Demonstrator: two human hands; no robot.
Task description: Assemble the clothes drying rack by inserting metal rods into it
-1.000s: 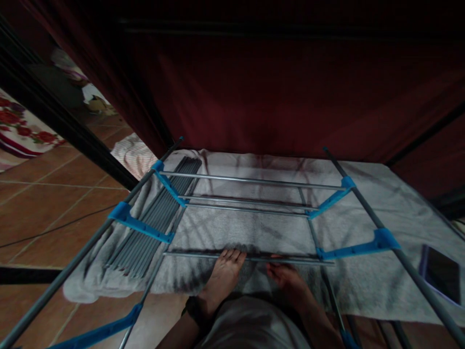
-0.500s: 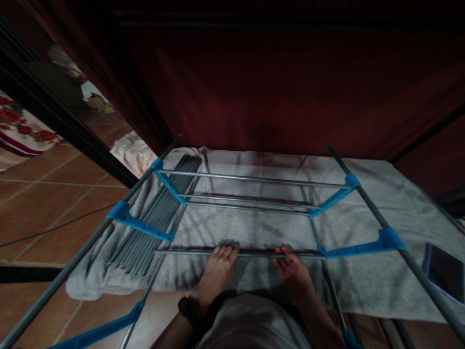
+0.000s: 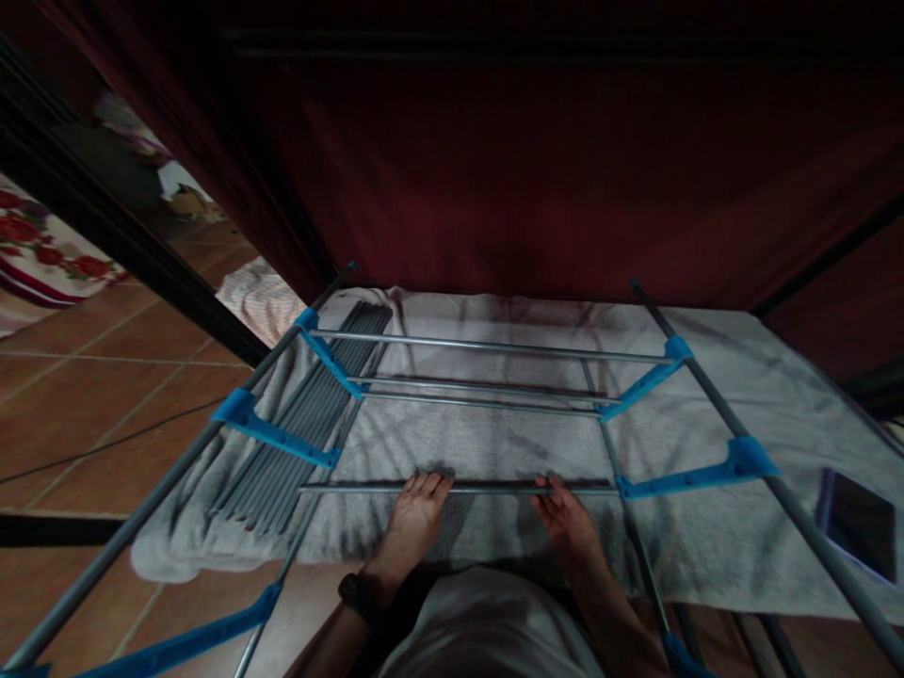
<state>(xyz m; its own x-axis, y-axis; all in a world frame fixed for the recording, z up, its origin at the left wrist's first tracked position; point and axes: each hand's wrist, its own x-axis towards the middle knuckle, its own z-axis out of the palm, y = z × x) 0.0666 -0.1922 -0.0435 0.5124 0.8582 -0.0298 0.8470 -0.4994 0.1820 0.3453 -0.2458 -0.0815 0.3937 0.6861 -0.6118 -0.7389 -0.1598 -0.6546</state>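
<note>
A rack frame of grey metal tubes and blue plastic connectors (image 3: 279,435) lies over a grey towel (image 3: 749,377) on the floor. My left hand (image 3: 413,513) and my right hand (image 3: 565,518) both reach up to one loose grey rod (image 3: 487,490) that spans the frame crosswise. Fingers of each hand curl over the rod from below. Its right end sits at the blue connector (image 3: 696,480) on the right; its left end reaches the left inner tube. A dark band is on my left wrist.
A bundle of several spare grey rods (image 3: 303,424) lies on the towel at left. A dark phone or tablet (image 3: 854,523) rests on the towel at right. Dark red fabric hangs behind. Tiled floor and a black cable lie to the left.
The rod in my hands has shifted left and slightly farther from me, its right end drawing back to the right blue connector. Both hands moved with it.
</note>
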